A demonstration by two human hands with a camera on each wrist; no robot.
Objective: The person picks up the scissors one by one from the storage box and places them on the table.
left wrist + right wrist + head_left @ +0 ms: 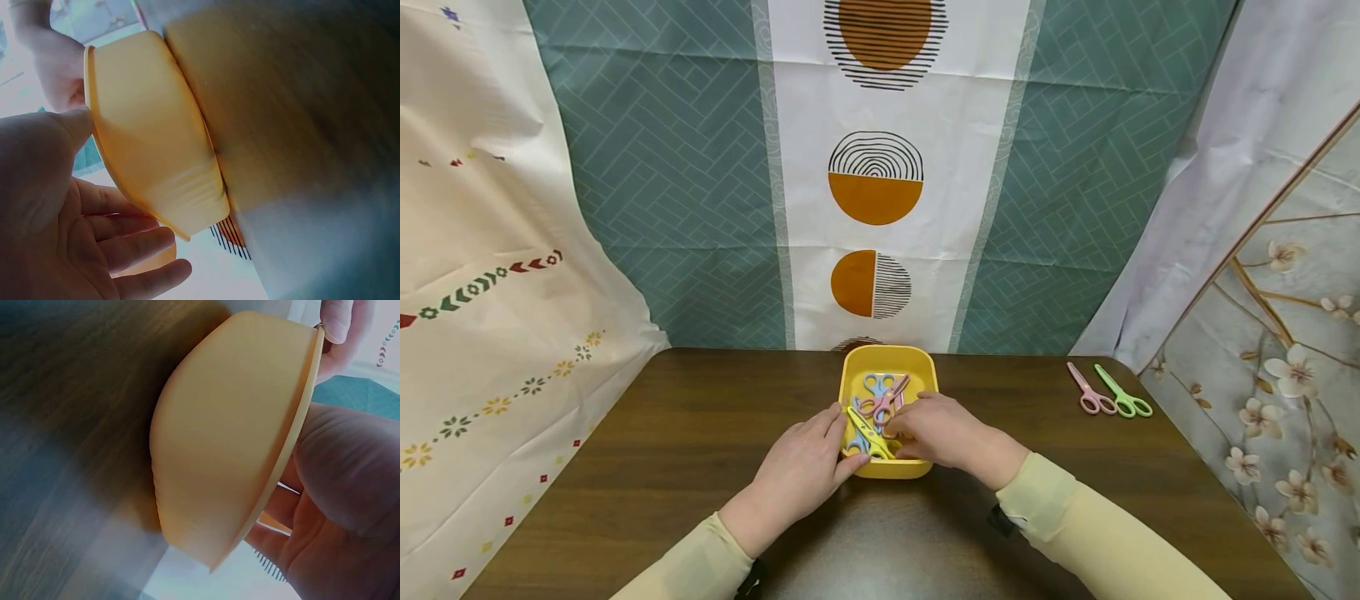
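Both of my hands are at the tray (pixel 891 470) now, and it sits flat on the table (pixel 715 458). My left hand (pixel 801 467) is at the tray's left side: thumb laid on the rim, fingers (pixel 134 247) relaxed and extended along it, a light touch with the grip loose. Over on the tray's right side, my right hand (pixel 943 429) reaches across the rim, fingers dipping down inside among the scissors; the tips are hidden, so whether they're pinching a pair, I can't tell.

Inside the tray, it's a jumble! Yellow scissors (pixel 867 432) lie slantwise at the tray's near left, close to my left thumb. Pink scissors (pixel 887 398) rest across the middle of the tray, and blue scissors (pixel 878 391) show their handles toward the tray's far end, partly covered. Well off to the tray's right, a second pink pair (pixel 1086 388) and a green pair (pixel 1117 394) lie side by side on the table. Behind the tray hangs the cloth (pixel 670 167).
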